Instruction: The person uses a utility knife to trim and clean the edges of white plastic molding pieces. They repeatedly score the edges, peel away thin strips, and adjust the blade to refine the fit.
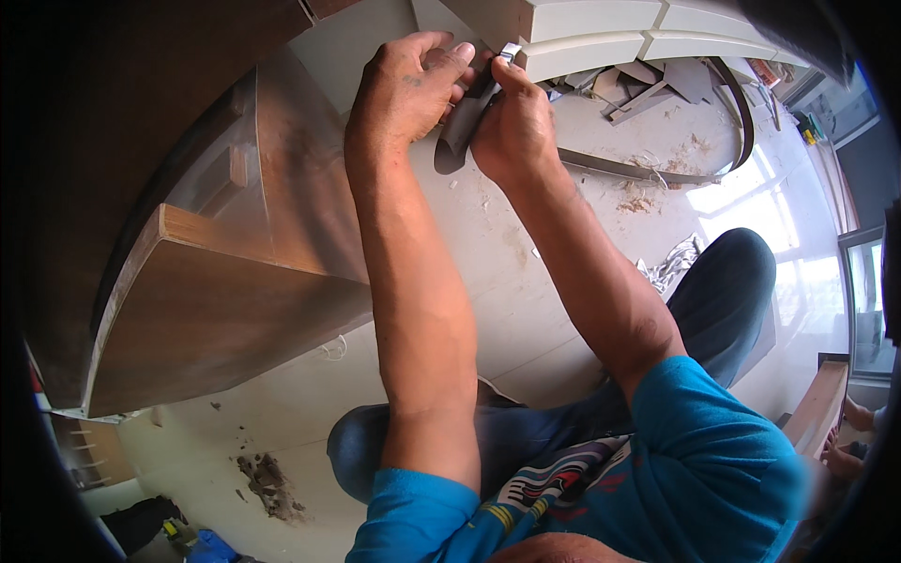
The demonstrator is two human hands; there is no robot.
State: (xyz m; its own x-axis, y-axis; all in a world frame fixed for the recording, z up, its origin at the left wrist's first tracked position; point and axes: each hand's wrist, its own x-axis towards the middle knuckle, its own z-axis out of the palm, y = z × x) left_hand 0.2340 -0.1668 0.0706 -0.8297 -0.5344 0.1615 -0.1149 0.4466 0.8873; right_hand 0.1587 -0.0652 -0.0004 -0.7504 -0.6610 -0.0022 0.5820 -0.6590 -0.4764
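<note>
My right hand point(521, 122) is closed around a dark brown strip point(454, 150) that looks like edge banding. Its near end curls downward between my wrists. At the right thumb and fingertips a small shiny metal piece point(509, 53) shows; its kind is too small to tell. My left hand point(413, 84) is just left of the strip, fingers loosely bent and apart, thumb toward the right hand. Whether its fingertips touch the strip is hidden. A long dark band point(648, 172) runs from behind my right forearm and loops across the floor; the join with the held strip is hidden.
A brown wooden panel piece point(235, 310) with a raised edge stands at left. White drawer fronts point(591, 21) line the far side, with board offcuts point(648, 89) below. Shavings point(638, 199) and a crumpled cloth point(674, 261) lie on the floor. Another person's hands point(842, 460) hold a board at right.
</note>
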